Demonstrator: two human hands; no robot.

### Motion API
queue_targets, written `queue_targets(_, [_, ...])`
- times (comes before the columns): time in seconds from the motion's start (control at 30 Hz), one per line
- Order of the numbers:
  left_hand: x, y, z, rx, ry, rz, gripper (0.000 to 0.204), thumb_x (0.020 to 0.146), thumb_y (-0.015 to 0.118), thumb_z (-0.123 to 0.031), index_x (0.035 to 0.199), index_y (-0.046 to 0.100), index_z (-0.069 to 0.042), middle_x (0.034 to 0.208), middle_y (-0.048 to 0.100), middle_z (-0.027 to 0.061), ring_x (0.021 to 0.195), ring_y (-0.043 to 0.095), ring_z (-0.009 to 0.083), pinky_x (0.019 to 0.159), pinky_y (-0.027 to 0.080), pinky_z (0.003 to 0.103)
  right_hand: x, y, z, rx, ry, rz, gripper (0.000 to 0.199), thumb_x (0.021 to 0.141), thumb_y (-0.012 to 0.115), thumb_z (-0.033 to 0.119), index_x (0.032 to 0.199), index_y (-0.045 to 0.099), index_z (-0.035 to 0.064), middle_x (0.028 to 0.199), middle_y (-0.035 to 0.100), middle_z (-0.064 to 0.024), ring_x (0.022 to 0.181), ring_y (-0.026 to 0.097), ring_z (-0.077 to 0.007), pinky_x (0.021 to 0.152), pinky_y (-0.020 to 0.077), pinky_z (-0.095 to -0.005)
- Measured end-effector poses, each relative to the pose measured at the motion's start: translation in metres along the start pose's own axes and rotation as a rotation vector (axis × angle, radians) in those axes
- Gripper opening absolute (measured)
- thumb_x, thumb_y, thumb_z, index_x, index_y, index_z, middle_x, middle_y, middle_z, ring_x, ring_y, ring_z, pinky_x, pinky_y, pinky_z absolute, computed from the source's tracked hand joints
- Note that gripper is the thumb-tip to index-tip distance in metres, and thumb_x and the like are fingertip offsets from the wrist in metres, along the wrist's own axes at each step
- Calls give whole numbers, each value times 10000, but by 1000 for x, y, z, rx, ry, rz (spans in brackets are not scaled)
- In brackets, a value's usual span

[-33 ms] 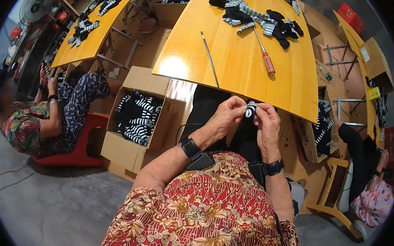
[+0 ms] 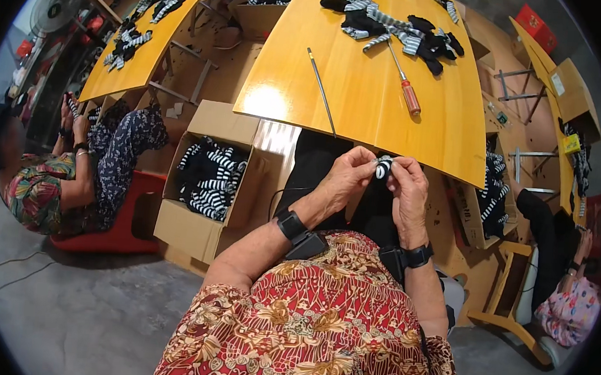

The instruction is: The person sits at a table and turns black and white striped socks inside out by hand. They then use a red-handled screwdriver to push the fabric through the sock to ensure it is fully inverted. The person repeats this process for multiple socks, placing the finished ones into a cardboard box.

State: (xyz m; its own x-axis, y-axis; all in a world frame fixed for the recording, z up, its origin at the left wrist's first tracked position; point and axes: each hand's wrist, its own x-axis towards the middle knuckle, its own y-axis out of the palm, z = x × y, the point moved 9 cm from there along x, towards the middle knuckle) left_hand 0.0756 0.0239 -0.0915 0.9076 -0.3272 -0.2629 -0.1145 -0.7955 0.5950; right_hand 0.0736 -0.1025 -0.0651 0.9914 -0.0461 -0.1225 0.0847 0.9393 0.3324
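Observation:
Just off the near edge of the table, both my hands pinch a small black-and-white striped knit piece (image 2: pixel 383 169), bunched up between the fingertips. My left hand (image 2: pixel 349 175) grips it from the left, thumb and forefinger pressed together. On the other side, my right hand (image 2: pixel 409 188) is closed on it too. The fingers cover part of the piece, so its full shape cannot be made out. On the yellow table (image 2: pixel 287 82) lie a screwdriver (image 2: pixel 410 96) with a red handle, a thin dark rod (image 2: pixel 321 91) and a pile of grey-striped and black knit pieces (image 2: pixel 395 30).
An open cardboard box (image 2: pixel 192 239) of striped knit pieces stands to my left; another box (image 2: pixel 477 207) is at the right under the table edge. A person (image 2: pixel 50 184) sits at the left, another (image 2: pixel 571 304) at the right beside a wooden chair (image 2: pixel 509 299).

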Motion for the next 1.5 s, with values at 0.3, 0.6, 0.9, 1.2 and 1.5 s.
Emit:
queue_targets(0.3, [-3,-16,0,10,103,-125,75,886,591,-85,917,529,-56,772,509,-23,612,453,38,538,346,177,-4,5,-6,-160,70,67,56,888,614,76,935,630,49,751,582,19,625,492,-36,540,362,-168])
queue_targets(0.6, [0,0,17,-208,51,141,157,924,614,-170,969,499,-73,775,541,-4,556,465,35,474,370,147,4,-15,-34,-84,154,-15,42,906,602,87,913,627,54,752,586,26,616,511,-32,484,375,-170])
queue_targets(0.9, [2,-11,3,3,133,-30,144,879,666,-144,901,537,-83,796,541,-25,656,504,39,558,419,168,1,6,-3,-6,-57,9,63,897,616,59,936,634,14,738,568,20,623,474,-43,555,364,-178])
queue_targets(1.2, [-3,-20,4,-105,79,-115,66,897,600,-83,916,541,-106,768,548,-36,581,456,18,490,355,154,0,11,-14,-97,79,166,64,907,612,80,944,615,28,734,552,25,605,469,-42,521,346,-175])
queue_targets(1.5, [1,-1,16,-259,31,183,181,915,646,-225,967,518,-109,765,542,-30,537,437,29,485,354,178,2,-4,-35,78,223,112,42,911,595,101,905,611,63,762,587,22,605,495,-34,493,376,-167])
